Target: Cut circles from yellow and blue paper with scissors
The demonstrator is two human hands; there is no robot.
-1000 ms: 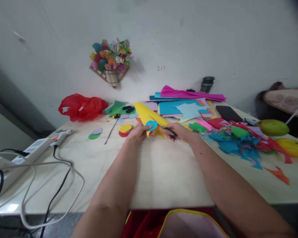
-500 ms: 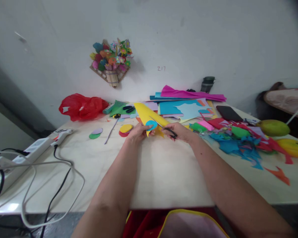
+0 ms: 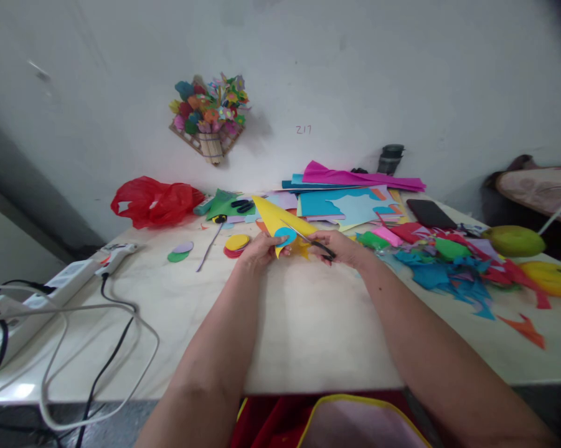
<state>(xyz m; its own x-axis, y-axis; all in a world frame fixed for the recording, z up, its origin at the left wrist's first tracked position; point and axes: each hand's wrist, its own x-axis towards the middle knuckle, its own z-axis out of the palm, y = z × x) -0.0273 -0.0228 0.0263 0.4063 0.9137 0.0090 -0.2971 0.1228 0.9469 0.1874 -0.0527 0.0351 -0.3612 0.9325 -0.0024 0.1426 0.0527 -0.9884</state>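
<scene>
My left hand [image 3: 263, 249] pinches a blue paper disc [image 3: 286, 234] against a sheet of yellow paper [image 3: 276, 215], thumb on top. The yellow sheet points up and away to the left, and part of it hangs below the disc. My right hand [image 3: 335, 246] is closed round the black handles of a pair of scissors [image 3: 324, 250]. Their blades lie across the yellow paper just right of the disc. Left of my hands, yellow discs [image 3: 238, 242] rest on red ones [image 3: 233, 253]; farther left are a green disc [image 3: 178, 256] and a lilac disc [image 3: 184, 246].
Paper scraps [image 3: 457, 267] are heaped at right beside two mango-like fruits [image 3: 516, 241] and a black phone [image 3: 430, 213]. Coloured sheets [image 3: 317, 202] lie at the back. A red plastic bag [image 3: 156, 202] sits back left; a power strip [image 3: 60, 280] and cables line the left edge.
My right hand and the scissors have shifted very slightly to the right. The left hand, disc and yellow paper stay nearly in place.
</scene>
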